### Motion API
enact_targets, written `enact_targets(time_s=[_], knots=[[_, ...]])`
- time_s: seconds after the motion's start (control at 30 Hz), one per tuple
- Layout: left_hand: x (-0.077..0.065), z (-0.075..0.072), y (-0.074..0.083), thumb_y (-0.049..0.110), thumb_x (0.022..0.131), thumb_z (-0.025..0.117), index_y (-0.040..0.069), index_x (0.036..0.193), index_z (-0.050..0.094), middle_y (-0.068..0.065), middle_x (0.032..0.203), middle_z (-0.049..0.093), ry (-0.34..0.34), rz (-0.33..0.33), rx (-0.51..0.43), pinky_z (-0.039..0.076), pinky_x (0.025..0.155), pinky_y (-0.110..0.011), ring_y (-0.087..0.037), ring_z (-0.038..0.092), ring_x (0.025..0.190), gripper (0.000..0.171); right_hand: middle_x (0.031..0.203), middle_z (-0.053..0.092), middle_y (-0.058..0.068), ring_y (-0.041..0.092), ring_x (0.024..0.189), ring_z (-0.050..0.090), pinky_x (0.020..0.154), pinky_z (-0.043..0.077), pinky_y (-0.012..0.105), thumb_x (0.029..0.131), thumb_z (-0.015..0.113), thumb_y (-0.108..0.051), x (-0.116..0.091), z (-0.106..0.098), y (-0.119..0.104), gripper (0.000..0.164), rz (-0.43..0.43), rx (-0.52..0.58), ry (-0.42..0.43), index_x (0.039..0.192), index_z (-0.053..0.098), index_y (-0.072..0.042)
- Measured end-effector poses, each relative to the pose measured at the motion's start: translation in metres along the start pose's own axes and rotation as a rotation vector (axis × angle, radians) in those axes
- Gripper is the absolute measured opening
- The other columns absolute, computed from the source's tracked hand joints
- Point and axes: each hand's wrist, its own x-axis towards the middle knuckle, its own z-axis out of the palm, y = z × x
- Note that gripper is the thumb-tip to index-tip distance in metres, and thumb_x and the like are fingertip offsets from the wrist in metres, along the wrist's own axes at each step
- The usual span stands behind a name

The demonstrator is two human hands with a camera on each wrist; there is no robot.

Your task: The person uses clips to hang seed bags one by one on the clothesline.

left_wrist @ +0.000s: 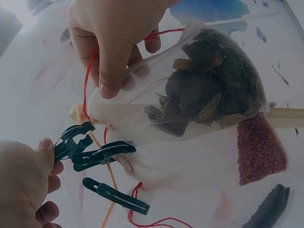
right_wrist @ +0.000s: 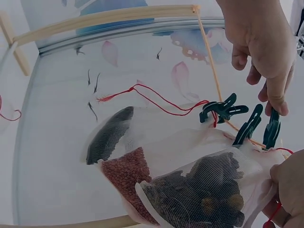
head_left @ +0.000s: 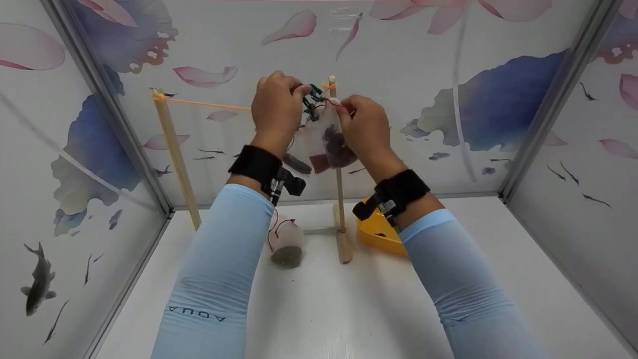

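Pinching a dark green clothespin (right_wrist: 272,129) between thumb and fingers, the left hand (head_left: 278,107) is beside the orange cord (head_left: 209,103) strung between two wooden posts (head_left: 176,159). The right hand (head_left: 368,124) grips the top of a white mesh drawstring bag (left_wrist: 209,80) of dark pieces, raised at the cord. Nearby, two further clothespins (left_wrist: 116,195) and mesh bags of reddish-brown (right_wrist: 128,173) and dark grey contents hang there. Another mesh bag (head_left: 287,247) rests on the white table (head_left: 319,309), left of a yellow container (head_left: 381,242).
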Motion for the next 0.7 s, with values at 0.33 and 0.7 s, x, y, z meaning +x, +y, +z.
enact_targets(time_s=[0.33,0.7], knots=[[0.0021,0.0008,-0.0044,0.048,0.113,0.067,0.019,0.126,0.087,-0.003,0.119,0.074,-0.047,0.005,-0.006,0.057,0.098,-0.040,-0.025,0.065,0.116,0.038,0.112,0.080,0.012,0.020,0.093,0.067,0.078,0.053,0.032,0.114,0.072,-0.029,0.0062,0.0050,0.0049,0.025,0.030,0.105,0.008,0.123,0.083,-0.007],[0.0007,0.0046,0.0000,0.054,0.114,0.063,0.018,0.136,0.083,-0.005,0.125,0.071,-0.108,0.035,0.062,0.059,0.095,-0.039,-0.024,0.064,0.118,0.046,0.112,0.081,0.011,0.021,0.098,0.073,0.083,0.057,0.031,0.110,0.078,-0.030,0.0094,0.0101,0.0030,0.024,0.032,0.157,0.000,0.121,0.085,-0.009]])
